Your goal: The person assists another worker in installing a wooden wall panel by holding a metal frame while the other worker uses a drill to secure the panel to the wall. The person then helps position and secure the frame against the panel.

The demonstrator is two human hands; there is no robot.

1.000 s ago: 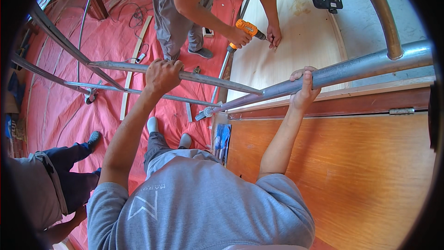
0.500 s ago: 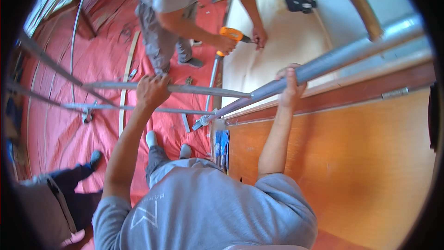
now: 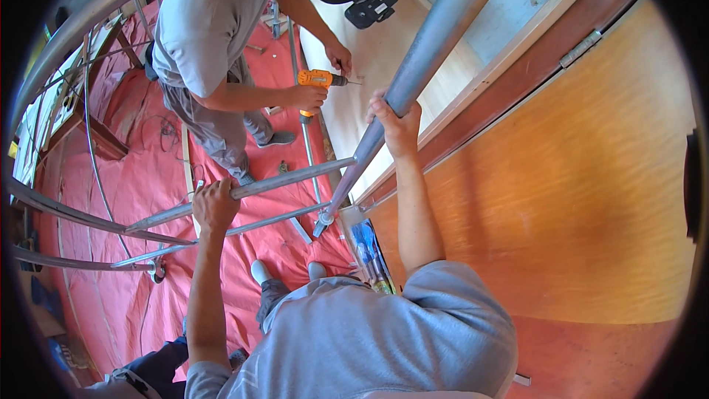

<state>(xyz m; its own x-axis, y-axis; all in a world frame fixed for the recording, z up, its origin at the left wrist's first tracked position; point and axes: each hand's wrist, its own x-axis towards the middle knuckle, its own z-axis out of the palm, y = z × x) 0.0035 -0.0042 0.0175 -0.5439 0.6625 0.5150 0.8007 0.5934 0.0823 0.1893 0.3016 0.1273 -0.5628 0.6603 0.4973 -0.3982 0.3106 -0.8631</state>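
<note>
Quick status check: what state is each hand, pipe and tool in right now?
left hand: closed around the lower crossbar
right hand: gripping the slanted pipe
orange drill: held by a co-worker, bit against the pale panel
wooden door: shut, hinge visible

Grey metal scaffold tubes point(image 3: 413, 81) gleam silver over a pink-red floor sheet point(image 3: 140, 185). A glossy orange-brown wooden panel point(image 3: 561, 199) shows wavy grain — beside it, a bright orange power drill point(image 3: 316, 81) and a pale cream board point(image 3: 384, 66).
</note>
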